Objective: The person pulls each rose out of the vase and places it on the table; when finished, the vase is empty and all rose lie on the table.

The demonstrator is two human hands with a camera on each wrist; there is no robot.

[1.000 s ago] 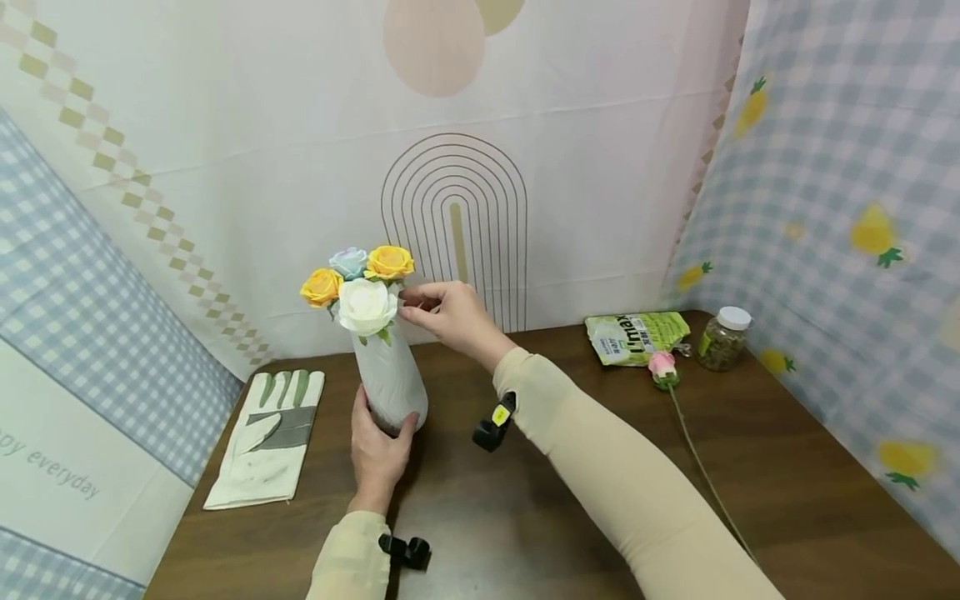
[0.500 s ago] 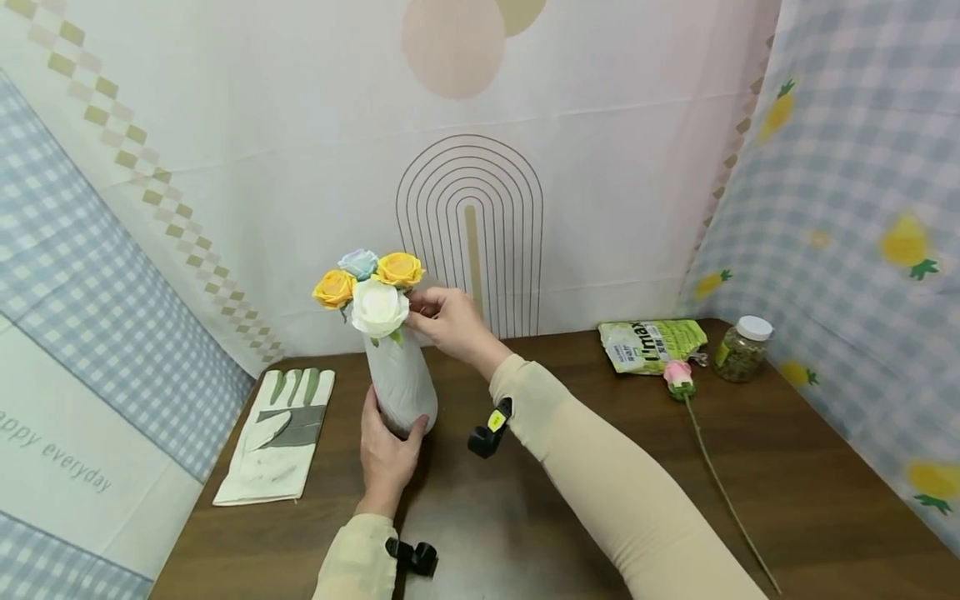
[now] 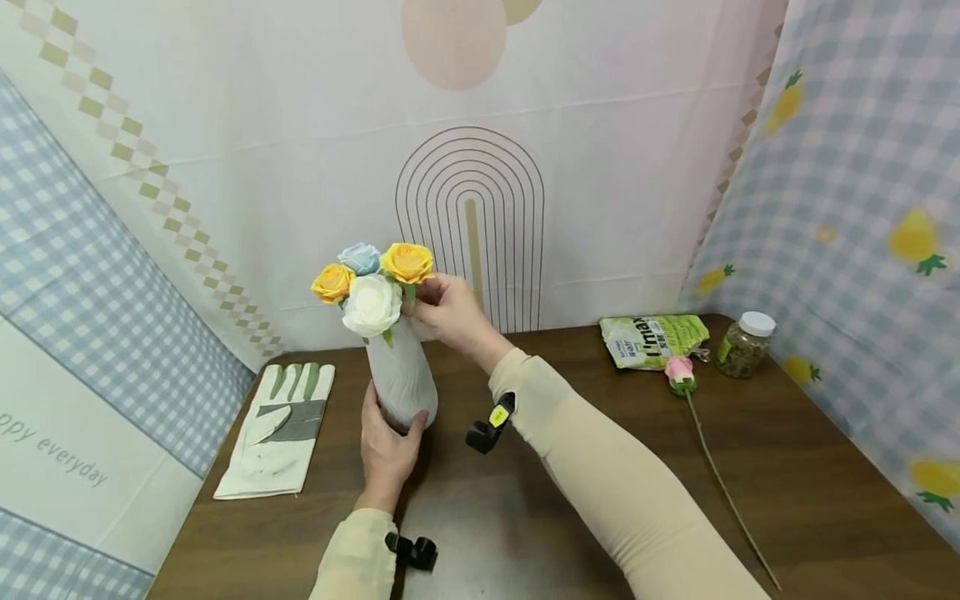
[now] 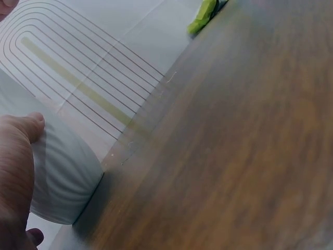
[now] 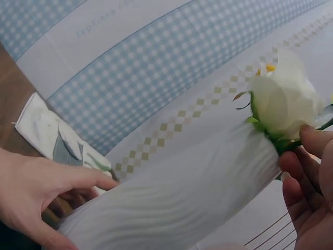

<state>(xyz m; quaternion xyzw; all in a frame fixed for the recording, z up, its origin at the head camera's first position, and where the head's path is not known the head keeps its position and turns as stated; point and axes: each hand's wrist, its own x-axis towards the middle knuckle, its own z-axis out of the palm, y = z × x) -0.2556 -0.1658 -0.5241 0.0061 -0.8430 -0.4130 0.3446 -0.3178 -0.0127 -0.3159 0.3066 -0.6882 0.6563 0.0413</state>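
White backdrop (image 3: 300,100) with line-arch print; checked cloths at both sides, the right cloth (image 3: 862,150) showing pineapples. Brown worktop (image 3: 540,517) carries everything. Pale-sleeved arms reach in from the near side, black device on each wrist. Long-stemmed pink rose (image 3: 680,371) lies on the right part of the worktop, head just beside the bag's lower edge, stem running toward the near right. White ribbed vase (image 3: 405,375) stands left of centre, top leaning left in the head view; can't tell if its base sits fully flat. White glove (image 3: 277,433) with grey and green patches lies left of the vase. Left hand (image 3: 388,454): fingers spread and curved round the vase's lower part, holding it. Right hand (image 3: 453,312): at the vase mouth, thumb and fingers nearly together, pinching a thin green stem (image 3: 410,292) right under the right-hand yellow rose (image 3: 407,262). Green printed bag (image 3: 652,340) at far right, white-lidded jar (image 3: 745,346) near it. Flower heads cluster over the vase mouth: white rose (image 3: 372,306) in front, blue rose (image 3: 360,258) behind, second yellow rose (image 3: 333,283) leftmost.
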